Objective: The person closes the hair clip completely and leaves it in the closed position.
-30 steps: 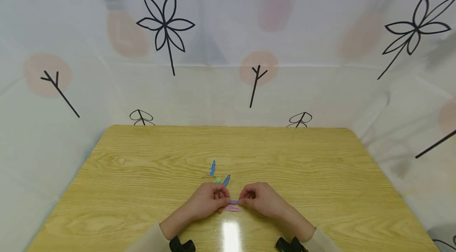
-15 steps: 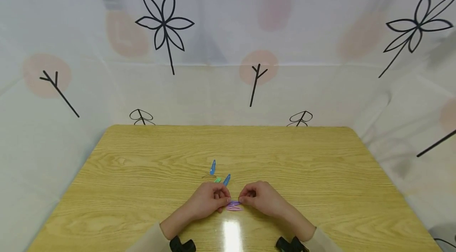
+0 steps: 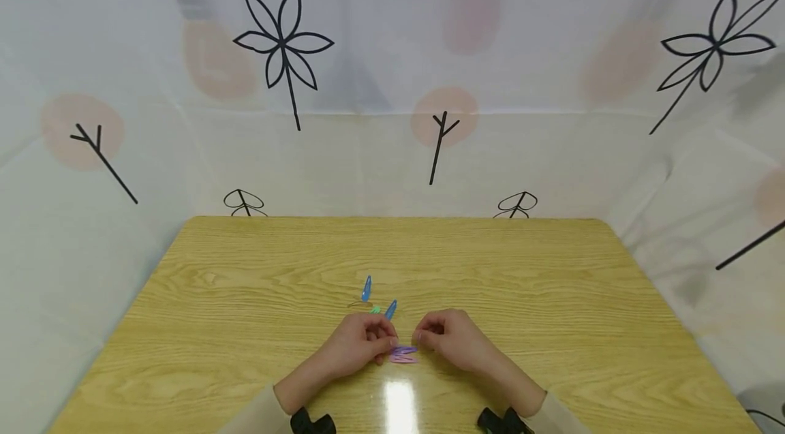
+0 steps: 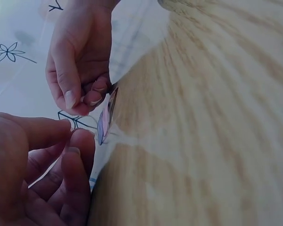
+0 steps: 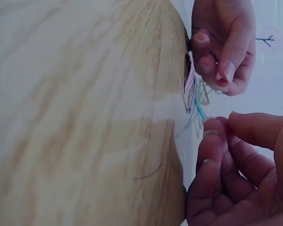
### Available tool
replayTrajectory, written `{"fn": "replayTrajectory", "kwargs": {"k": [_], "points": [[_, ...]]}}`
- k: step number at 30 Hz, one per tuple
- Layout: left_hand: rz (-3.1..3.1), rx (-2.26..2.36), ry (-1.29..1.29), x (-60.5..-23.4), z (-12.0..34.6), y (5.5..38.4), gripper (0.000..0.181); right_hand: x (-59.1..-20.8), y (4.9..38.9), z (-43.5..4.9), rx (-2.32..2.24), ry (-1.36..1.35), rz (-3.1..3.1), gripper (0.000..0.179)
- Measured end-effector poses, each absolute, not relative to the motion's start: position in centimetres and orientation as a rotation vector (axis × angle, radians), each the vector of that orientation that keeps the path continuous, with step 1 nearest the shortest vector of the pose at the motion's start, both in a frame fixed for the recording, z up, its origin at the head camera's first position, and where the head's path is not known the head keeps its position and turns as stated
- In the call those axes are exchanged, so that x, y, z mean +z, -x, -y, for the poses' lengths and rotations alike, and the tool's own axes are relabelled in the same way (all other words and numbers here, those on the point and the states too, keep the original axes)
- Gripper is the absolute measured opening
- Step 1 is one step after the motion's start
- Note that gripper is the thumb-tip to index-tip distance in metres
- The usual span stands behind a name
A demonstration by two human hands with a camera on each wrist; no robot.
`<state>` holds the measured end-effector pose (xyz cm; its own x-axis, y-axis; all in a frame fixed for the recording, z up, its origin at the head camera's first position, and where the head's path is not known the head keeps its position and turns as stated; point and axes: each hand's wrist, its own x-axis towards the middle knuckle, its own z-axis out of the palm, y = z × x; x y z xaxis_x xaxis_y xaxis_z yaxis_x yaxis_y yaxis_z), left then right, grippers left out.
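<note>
In the head view, a purple snap hair clip (image 3: pixel 406 350) lies flat on the wooden table, just beyond a pink snap hair clip (image 3: pixel 403 360). My left hand (image 3: pixel 358 342) is by their left end, thumb and forefinger tips close together, fingers loosely bent. On the other side, my right hand (image 3: pixel 452 341) hovers off the right end with its fingers loosely curled. The left wrist view has the clips (image 4: pixel 104 123) on the tabletop between both hands, apart from the fingertips. Nothing shows in either hand.
Beyond the left hand lie two blue hair clips (image 3: pixel 366 289), a partly hidden green clip (image 3: pixel 375 310) and a thin brown item (image 3: pixel 359 303). The wooden table (image 3: pixel 521 270) ends at a patterned cloth backdrop (image 3: pixel 368 161).
The purple hair clip, earlier pinched between both hands, now lies beside the pink one. My right hand has let go and drawn slightly up and right; my left has barely moved.
</note>
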<state>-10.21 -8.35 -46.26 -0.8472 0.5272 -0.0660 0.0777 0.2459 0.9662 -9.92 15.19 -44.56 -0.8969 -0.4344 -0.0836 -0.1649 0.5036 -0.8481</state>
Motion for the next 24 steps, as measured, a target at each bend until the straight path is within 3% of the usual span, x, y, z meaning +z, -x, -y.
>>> {"fn": "replayTrajectory", "kwargs": {"k": [12,24], "points": [[-2.263,1.596,-0.583,-45.0,9.2,11.6,0.01,-44.1,10.4,-14.5,-1.381,0.427,-2.595,0.01],[-2.574,1.504,-0.615,-45.6,9.6,12.3,0.004,-44.0,11.3,-13.0,-1.426,0.392,-2.717,0.006]]}}
